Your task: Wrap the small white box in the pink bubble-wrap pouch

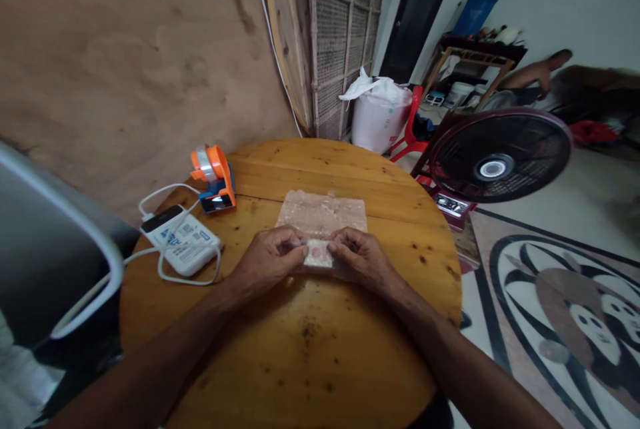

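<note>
A sheet of bubble wrap [323, 211] lies flat on the round wooden table. Its near end is folded over a small flat item [319, 254] with pinkish marks, whose kind I cannot make out through the plastic. My left hand [275, 249] pinches the left side of this wrapped part between thumb and curled fingers. On the opposite side, my right hand [359, 254] grips the bubble wrap in the same way. The far part of the sheet spreads out beyond both hands.
Left on the table [310, 362] are an orange and blue tape dispenser [215, 179] and a white power bank [187, 246] with a cable. A fan [500, 159] stands off the right edge. Behind are a white sack [381, 112], a red chair [414, 126] and another person [537, 76].
</note>
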The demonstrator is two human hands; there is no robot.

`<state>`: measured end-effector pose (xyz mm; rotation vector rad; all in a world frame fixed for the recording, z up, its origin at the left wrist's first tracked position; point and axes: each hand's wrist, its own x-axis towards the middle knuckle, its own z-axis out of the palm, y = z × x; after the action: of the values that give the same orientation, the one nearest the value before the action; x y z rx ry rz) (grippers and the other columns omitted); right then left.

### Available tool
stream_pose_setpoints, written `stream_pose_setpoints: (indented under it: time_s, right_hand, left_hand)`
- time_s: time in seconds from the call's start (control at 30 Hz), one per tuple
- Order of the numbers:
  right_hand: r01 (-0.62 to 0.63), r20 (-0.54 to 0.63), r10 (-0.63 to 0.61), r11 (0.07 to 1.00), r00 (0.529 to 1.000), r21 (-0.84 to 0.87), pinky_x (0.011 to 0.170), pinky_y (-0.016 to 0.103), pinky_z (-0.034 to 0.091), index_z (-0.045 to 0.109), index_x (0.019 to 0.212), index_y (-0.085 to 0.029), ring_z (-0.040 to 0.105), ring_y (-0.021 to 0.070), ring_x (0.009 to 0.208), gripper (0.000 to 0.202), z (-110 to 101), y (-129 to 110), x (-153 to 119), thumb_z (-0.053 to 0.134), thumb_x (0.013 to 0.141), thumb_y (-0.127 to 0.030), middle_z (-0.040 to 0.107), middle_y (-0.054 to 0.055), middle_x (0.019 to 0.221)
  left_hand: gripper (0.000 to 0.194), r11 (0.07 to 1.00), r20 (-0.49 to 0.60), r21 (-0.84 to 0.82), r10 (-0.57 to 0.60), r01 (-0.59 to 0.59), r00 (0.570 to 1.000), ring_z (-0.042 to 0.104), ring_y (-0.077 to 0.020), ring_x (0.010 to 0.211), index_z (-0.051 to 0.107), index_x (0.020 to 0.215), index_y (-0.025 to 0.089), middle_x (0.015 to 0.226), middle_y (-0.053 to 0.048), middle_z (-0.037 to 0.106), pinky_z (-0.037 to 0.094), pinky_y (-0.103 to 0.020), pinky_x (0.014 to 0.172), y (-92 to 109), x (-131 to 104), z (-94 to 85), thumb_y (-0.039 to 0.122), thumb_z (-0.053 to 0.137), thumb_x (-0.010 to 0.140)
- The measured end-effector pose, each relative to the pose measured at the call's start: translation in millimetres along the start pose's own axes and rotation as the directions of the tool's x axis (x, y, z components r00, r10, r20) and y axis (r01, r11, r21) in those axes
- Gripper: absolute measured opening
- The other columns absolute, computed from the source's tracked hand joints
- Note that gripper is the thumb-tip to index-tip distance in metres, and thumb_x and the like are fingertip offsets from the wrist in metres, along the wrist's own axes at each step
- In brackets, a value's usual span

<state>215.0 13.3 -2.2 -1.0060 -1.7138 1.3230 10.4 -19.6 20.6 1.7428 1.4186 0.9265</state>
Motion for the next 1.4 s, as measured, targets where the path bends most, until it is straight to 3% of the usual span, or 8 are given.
stream_pose_setpoints:
  time_s: [0.2, 0.73, 0.9, 1.0, 1.1, 1.2, 1.3, 1.4]
  right_hand:
    - [-0.027, -0.021, 0.027, 0.999, 0.999, -0.025, 0.053, 0.021, 0.036, 0.057, 0.072, -0.016, 0.044, 0.0098, 0.058, 0.03, -0.5, -0.1, 2.4, 0.063, 0.079, -0.045, 0.051, -0.002, 0.065]
    - [-0.013, -0.061, 0.007, 0.995, 0.998, -0.097, 0.053, 0.022, 0.037, 0.054, 0.07, -0.018, 0.046, 0.0105, 0.058, 0.024, 0.2, 4.8, 5.7, 0.062, 0.078, -0.039, 0.053, -0.002, 0.064]
    - [0.042, -0.053, -0.046, 0.997, 0.998, -0.072, 0.058, 0.023, 0.041, 0.055, 0.08, -0.018, 0.051, 0.0113, 0.063, 0.019, 0.0, 7.4, 5.8, 0.063, 0.08, -0.035, 0.054, -0.002, 0.071]
    - [0.086, -0.058, -0.098, 0.98, 0.993, -0.178, 0.063, 0.024, 0.045, 0.057, 0.091, -0.019, 0.055, 0.013, 0.07, 0.014, -0.5, 6.9, 2.7, 0.059, 0.084, -0.031, 0.058, 0.0, 0.077]
    - [0.209, -0.046, -0.251, 0.882, 0.967, -0.422, 0.076, 0.03, 0.047, 0.058, 0.1, -0.019, 0.058, 0.0168, 0.086, 0.015, -0.8, -0.2, -2.3, 0.058, 0.086, -0.025, 0.062, 0.005, 0.095]
    - [0.375, 0.1, -0.414, 0.664, 0.905, -0.647, 0.084, 0.034, 0.044, 0.062, 0.095, -0.018, 0.055, 0.0203, 0.096, 0.012, 0.4, -12.8, -5.2, 0.052, 0.089, -0.017, 0.063, 0.009, 0.101]
    - [0.43, 0.223, -0.417, 0.509, 0.881, -0.746, 0.083, 0.036, 0.043, 0.065, 0.087, -0.018, 0.054, 0.0215, 0.093, 0.017, 2.1, -25.6, -4.9, 0.049, 0.089, -0.013, 0.065, 0.008, 0.091]
    - [0.459, 0.285, -0.405, 0.441, 0.869, -0.771, 0.086, 0.038, 0.041, 0.067, 0.089, -0.018, 0.053, 0.0233, 0.099, 0.017, 2.0, -35.7, -6.2, 0.05, 0.089, -0.013, 0.067, 0.008, 0.091]
  left_hand:
    - [0.016, 1.0, -0.041, -0.024, 0.002, -0.003, 0.999, 0.051, -0.0118, 0.061, 0.056, 0.063, 0.017, 0.065, 0.002, 0.057, 0.04, -0.022, 0.056, -3.1, -0.6, 3.2, 0.027, 0.055, 0.076]
    - [0.011, 0.996, -0.033, -0.05, -0.08, 0.079, 0.996, 0.047, -0.0111, 0.058, 0.058, 0.071, 0.016, 0.063, 0.003, 0.054, 0.035, -0.021, 0.053, -3.5, 1.5, 3.0, 0.027, 0.057, 0.072]
    - [0.009, 0.996, -0.047, -0.031, -0.085, 0.083, 0.995, 0.047, -0.0113, 0.058, 0.059, 0.071, 0.017, 0.063, 0.003, 0.055, 0.035, -0.021, 0.053, -3.8, 1.5, 3.9, 0.026, 0.056, 0.071]
    - [0.009, 0.997, -0.059, -0.019, -0.076, 0.075, 0.995, 0.046, -0.0111, 0.058, 0.058, 0.071, 0.017, 0.062, 0.004, 0.054, 0.035, -0.021, 0.053, -5.7, 0.9, 5.5, 0.025, 0.056, 0.072]
    - [0.008, 0.998, -0.059, -0.031, -0.053, 0.051, 0.997, 0.046, -0.0109, 0.059, 0.056, 0.07, 0.017, 0.063, 0.004, 0.052, 0.035, -0.021, 0.054, -7.4, 0.6, 6.7, 0.025, 0.055, 0.072]
    - [0.008, 0.999, -0.075, -0.024, -0.032, 0.031, 0.997, 0.045, -0.0108, 0.059, 0.054, 0.068, 0.017, 0.062, 0.005, 0.05, 0.035, -0.021, 0.055, -7.0, 0.6, 7.1, 0.024, 0.055, 0.072]
    - [0.009, 1.0, -0.089, -0.008, -0.016, 0.016, 0.996, 0.044, -0.0105, 0.059, 0.052, 0.066, 0.017, 0.061, 0.005, 0.049, 0.034, -0.021, 0.055, -5.8, 1.4, 7.4, 0.023, 0.055, 0.072]
    - [0.009, 1.0, -0.099, -0.005, -0.017, 0.017, 0.995, 0.043, -0.0103, 0.058, 0.052, 0.065, 0.017, 0.06, 0.005, 0.047, 0.034, -0.022, 0.055, -5.1, 2.3, 7.8, 0.023, 0.055, 0.072]
